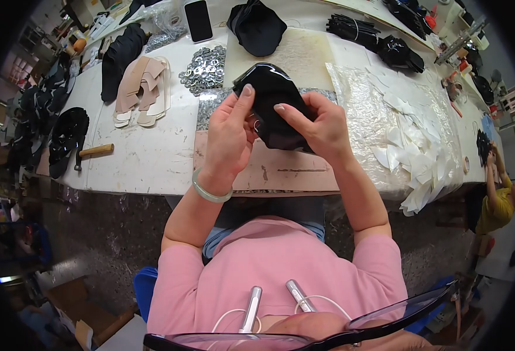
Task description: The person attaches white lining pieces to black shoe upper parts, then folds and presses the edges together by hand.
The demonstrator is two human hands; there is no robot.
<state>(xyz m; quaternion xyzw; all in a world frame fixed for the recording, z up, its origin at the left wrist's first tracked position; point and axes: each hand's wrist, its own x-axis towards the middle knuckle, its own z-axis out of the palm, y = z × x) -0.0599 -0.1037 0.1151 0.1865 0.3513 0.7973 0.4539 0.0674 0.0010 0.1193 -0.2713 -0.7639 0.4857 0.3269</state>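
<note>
Above the near edge of the worktable I hold a glossy black shoe upper in both hands. My left hand grips its left edge, thumb on top and fingers curled beneath. My right hand is closed on the right side, its thumb pressed on the black surface and its other fingers hidden behind. A small pale ring-like piece shows by the left fingertips; I cannot tell what it is. Under the work lie a pinkish board and a grey speckled slab. Just beyond is a pile of metal buckles.
To the left lie beige cut pieces, a wooden-handled hammer and glossy black uppers. A phone and stacked black pieces sit behind. White cut pieces cover plastic on the right. A person in yellow works far right.
</note>
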